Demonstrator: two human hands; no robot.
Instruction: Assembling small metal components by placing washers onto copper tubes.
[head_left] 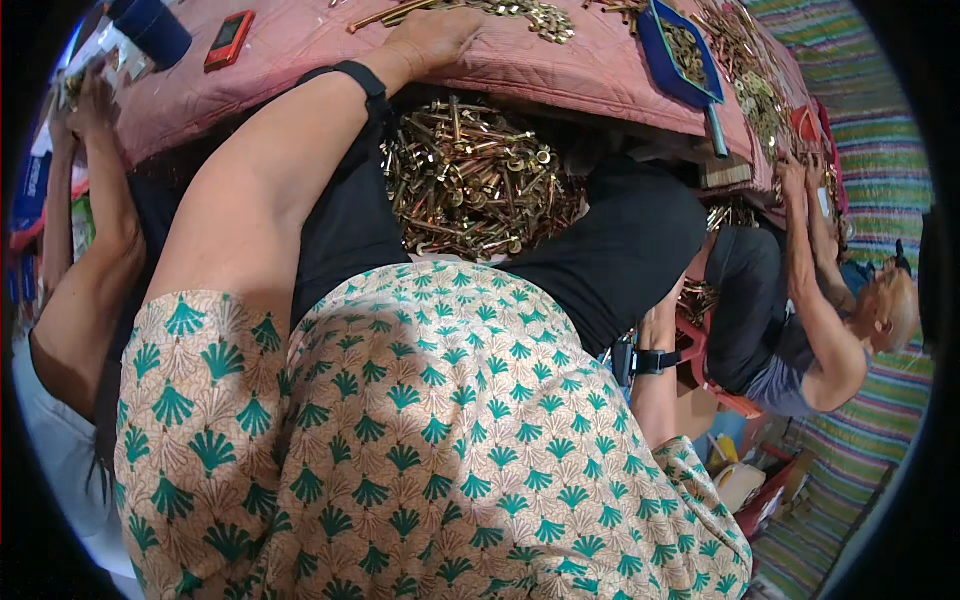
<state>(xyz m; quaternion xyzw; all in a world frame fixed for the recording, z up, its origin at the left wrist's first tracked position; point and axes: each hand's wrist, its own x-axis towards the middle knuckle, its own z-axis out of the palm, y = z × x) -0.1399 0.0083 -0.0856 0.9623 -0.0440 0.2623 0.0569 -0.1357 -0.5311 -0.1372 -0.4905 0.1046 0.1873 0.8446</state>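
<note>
My left hand rests back up on the pink quilted cloth at the table's near edge. It looks open and lies just below a spread of small brass-coloured metal pieces and some long bolts. A large heap of brass-coloured bolts fills the space between my legs, under the table edge. My right hand reaches down beside my right thigh. Only the part just past its wrist strap shows; its fingers are hidden behind my leg.
On the cloth lie a red phone, a dark blue cup and a blue scoop-like tray holding small metal parts. One co-worker sits at the right with hands at the table; another's arms work at the left.
</note>
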